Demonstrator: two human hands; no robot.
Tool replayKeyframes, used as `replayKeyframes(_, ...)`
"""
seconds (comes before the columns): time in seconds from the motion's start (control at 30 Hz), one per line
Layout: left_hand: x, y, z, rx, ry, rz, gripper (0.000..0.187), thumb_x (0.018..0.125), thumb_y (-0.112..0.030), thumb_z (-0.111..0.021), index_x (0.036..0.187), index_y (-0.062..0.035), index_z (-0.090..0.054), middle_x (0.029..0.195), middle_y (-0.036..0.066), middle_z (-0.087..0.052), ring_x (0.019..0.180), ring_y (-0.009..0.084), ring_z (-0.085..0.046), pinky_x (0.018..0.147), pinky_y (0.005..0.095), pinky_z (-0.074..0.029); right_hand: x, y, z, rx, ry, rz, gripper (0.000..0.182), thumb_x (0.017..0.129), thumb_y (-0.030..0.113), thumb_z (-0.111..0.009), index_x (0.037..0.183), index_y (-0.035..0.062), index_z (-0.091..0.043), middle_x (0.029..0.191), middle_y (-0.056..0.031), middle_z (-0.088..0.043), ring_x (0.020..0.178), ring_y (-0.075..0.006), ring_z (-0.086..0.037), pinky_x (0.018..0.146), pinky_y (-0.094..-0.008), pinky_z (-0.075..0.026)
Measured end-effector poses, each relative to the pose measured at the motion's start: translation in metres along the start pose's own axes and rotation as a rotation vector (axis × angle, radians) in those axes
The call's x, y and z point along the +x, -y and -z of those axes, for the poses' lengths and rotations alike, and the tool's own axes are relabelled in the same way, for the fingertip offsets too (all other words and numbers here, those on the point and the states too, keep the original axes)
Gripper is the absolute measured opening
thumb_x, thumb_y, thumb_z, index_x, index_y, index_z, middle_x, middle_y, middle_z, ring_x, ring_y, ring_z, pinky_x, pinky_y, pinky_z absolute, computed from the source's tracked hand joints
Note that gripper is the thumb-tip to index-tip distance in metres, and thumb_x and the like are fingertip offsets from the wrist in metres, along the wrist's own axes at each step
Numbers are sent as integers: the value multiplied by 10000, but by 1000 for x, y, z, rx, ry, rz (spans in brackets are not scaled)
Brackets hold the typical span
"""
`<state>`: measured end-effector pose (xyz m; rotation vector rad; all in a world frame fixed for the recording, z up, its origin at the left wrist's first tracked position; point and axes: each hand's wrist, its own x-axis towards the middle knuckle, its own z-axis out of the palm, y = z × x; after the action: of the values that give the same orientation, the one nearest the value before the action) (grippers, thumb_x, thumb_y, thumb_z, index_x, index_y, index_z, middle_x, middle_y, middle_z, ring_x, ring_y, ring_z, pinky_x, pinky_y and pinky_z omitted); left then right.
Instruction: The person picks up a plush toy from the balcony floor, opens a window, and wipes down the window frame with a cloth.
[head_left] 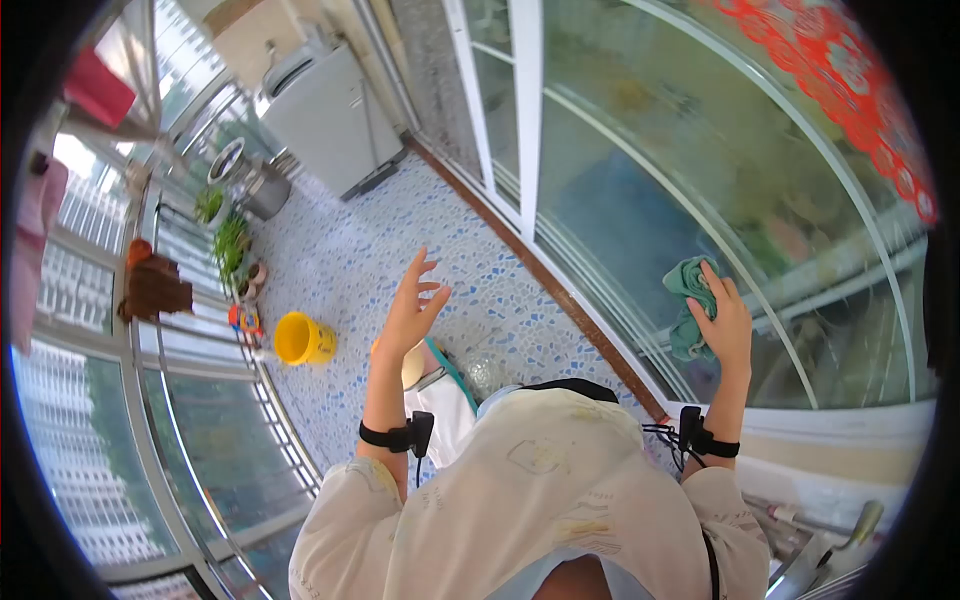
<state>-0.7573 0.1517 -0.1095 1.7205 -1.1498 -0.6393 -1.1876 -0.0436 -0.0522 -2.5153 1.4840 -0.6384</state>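
Observation:
With its palm and fingers, my right hand (724, 318) presses a crumpled green cloth (691, 290) against the sliding glass door (620, 190). The thumb and fingers lie over the cloth, and part of it is hidden beneath them. My left hand (407, 312) hovers in the air above the tiled floor, fingers apart and nothing in it. Each forearm wears a black strap with a small device (420, 433) and a cable.
A yellow bucket (304, 339) stands on the floor at left, near potted plants (230, 245) by the window railing. At the far end is a white washing machine (335, 115). A brown door track (520, 250) runs along the floor. Metal tubing (840, 545) lies at lower right.

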Motion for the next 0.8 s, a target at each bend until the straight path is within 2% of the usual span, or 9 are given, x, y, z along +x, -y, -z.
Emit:
replayKeyframes(0.1,-15,5,13,45,-42,66,774,886,-199,-687,1510,-88,-244,1368,185,-497,1084,277,-604,817,356,-531,26,21,-21,35,51,124,566,815,255,-698,1352,186,-534,1010,-94,-592,884,-336,-611,750,-406,-496)
replayKeyframes(0.33,-57,28,28,99,-247,217,740,885,-206,-687,1494,-93,-281,1331,166,-528,1059,256,-619,806,334,-538,83,57,-62,153,204,308,567,811,230,-698,1352,183,-536,1012,-87,-594,885,-326,-612,756,-393,-493)
replayKeyframes(0.4,-72,32,28,95,-276,245,678,904,-201,-664,1476,-96,-315,1328,159,-524,1059,256,-622,811,337,-546,100,66,-75,166,264,374,568,809,229,-699,1351,184,-537,1008,-87,-595,882,-325,-613,755,-394,-493)
replayKeyframes(0.6,-104,3,18,107,-464,345,535,944,-201,-609,1424,-91,-402,1329,172,-504,1068,274,-616,803,349,-556,149,100,-109,250,447,636,573,802,245,-703,1348,183,-540,994,-87,-599,871,-316,-616,738,-401,-494)
replayKeyframes(0.67,-112,-14,14,112,-515,390,527,944,-202,-608,1420,-95,-409,1332,173,-501,1075,279,-611,812,354,-551,162,115,-115,236,555,741,576,800,256,-704,1347,182,-540,992,-89,-602,873,-320,-615,738,-401,-496)
replayKeyframes(0.8,-133,-44,-1,178,-646,472,522,944,-211,-606,1418,-105,-417,1337,173,-499,1097,287,-599,846,373,-531,180,134,-136,301,613,881,584,794,261,-708,1347,183,-540,983,-98,-606,864,-327,-613,736,-403,-496)
